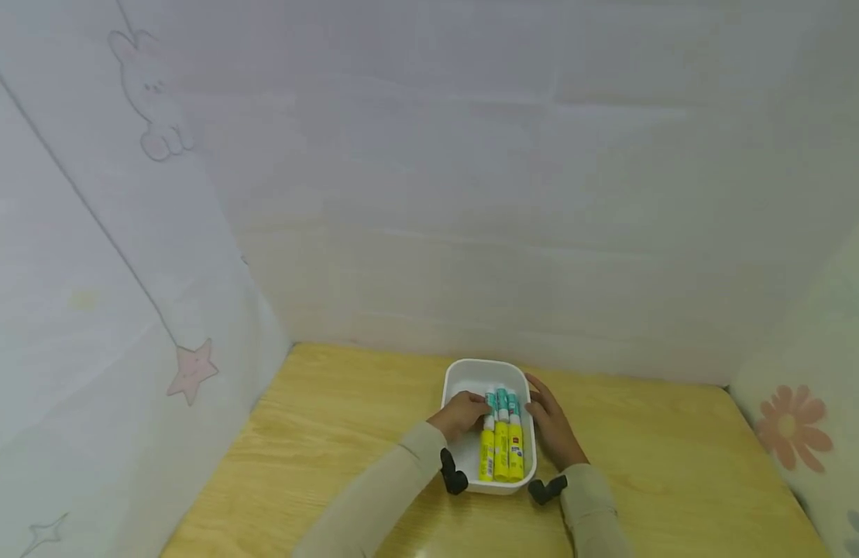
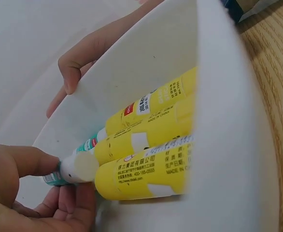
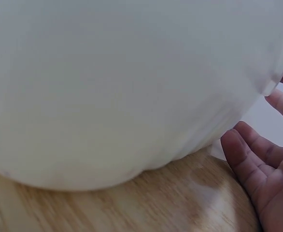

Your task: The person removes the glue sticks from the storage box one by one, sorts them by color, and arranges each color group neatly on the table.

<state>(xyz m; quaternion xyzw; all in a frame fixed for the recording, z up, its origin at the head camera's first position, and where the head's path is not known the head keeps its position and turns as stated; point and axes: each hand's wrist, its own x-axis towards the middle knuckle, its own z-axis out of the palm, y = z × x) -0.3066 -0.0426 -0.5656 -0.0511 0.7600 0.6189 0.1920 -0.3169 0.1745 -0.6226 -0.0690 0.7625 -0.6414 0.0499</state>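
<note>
A white plastic bin (image 1: 464, 473) rests on the table, with three yellow glue sticks (image 1: 501, 453) side by side in its near part. Beyond them lie three smaller white-and-teal glue sticks (image 1: 502, 403). My left hand (image 1: 462, 415) reaches over the left rim and pinches the leftmost white-and-teal glue stick (image 2: 66, 175) between thumb and fingers. Its white end meets the end of a yellow glue stick (image 2: 136, 176). At the bin's right side, my right hand (image 1: 551, 426) holds the rim, thumb over the edge, fingers along the outer wall (image 3: 132, 96).
The wooden table (image 1: 680, 457) extends to both sides of the bin. Pale printed sheets (image 1: 471, 194) stand behind and beside it. Black wrist mounts (image 1: 453, 474) sit on both sleeves near the bin's front. A dark object (image 2: 234, 9) shows at the left wrist view's top edge.
</note>
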